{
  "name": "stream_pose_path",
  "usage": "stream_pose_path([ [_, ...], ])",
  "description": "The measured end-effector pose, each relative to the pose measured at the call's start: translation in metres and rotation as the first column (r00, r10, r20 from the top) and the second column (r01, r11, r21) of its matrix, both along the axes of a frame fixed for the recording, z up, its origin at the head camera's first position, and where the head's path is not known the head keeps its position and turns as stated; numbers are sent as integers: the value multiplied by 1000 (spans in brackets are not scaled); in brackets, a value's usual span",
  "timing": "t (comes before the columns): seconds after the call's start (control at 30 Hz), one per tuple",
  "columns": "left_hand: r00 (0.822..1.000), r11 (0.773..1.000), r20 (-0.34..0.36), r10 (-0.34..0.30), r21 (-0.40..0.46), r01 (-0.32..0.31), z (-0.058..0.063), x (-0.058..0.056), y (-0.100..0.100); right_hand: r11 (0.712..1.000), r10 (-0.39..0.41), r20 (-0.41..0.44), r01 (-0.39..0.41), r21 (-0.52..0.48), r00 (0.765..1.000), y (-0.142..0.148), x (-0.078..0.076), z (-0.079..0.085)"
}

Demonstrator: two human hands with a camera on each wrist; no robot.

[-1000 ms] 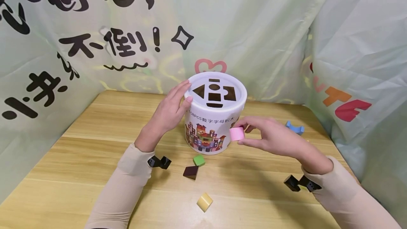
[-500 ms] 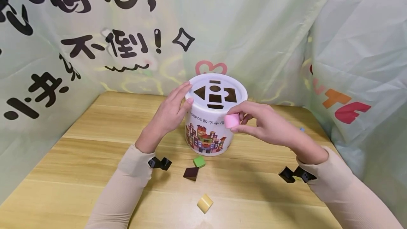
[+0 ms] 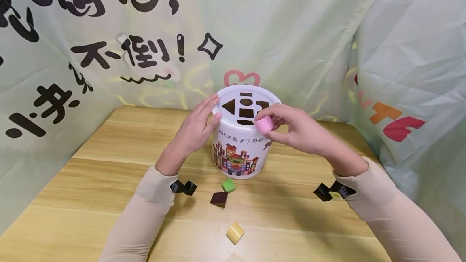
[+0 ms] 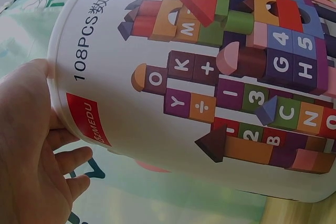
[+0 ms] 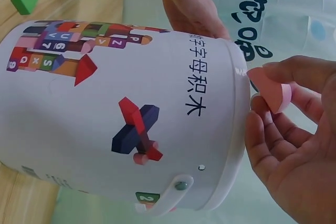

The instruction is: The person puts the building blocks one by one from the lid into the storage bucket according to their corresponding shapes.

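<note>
A white bucket printed with toy blocks stands upright on the table. Its lid has several dark shaped holes. My left hand rests against the left of the rim, thumb toward the front; in the left wrist view its lower fingers hang loose beside the bucket. Between thumb and fingertips, my right hand pinches a pink half-round block at the rim's front right. The right wrist view shows the flat side and curved edge of this block close to the rim.
In front of the bucket lie a green block and a dark brown wedge-shaped block, close together. A yellow block is nearer to me. Printed cloth hangs behind the wooden table and at both sides.
My right hand has lifted the pink block from beside the bucket's wall up to the rim, moving slightly left and tilting it. The forearm now hides a blue block. My left hand stays put.
</note>
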State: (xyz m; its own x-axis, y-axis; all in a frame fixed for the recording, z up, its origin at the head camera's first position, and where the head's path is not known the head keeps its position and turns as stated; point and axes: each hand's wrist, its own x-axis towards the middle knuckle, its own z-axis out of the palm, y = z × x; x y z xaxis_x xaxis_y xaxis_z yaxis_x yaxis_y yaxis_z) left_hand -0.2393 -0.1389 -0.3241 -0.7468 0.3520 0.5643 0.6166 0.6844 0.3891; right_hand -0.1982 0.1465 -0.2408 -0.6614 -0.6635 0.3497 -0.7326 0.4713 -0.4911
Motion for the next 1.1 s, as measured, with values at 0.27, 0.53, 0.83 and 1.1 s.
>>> stream_pose_path([
  [0.27, 1000, 1000, -5, -3, 6, 3, -1, -1, -1, 998, -52, 51, 54, -25, 997, -10, -8, 5],
  [0.53, 1000, 1000, -10, -6, 4, 6, -2, -1, 0, 987, -152, 122, 158, -41, 981, -24, -14, 4],
  [0.83, 1000, 1000, 3, 4, -3, -4, -1, -1, 1, 981, -176, 146, 186, -59, 974, -37, -22, 0],
  [1.1, 1000, 1000, 0, -2, 2, 2, -2, -1, 0, 982, -180, 121, 185, -34, 976, -48, -26, -2],
])
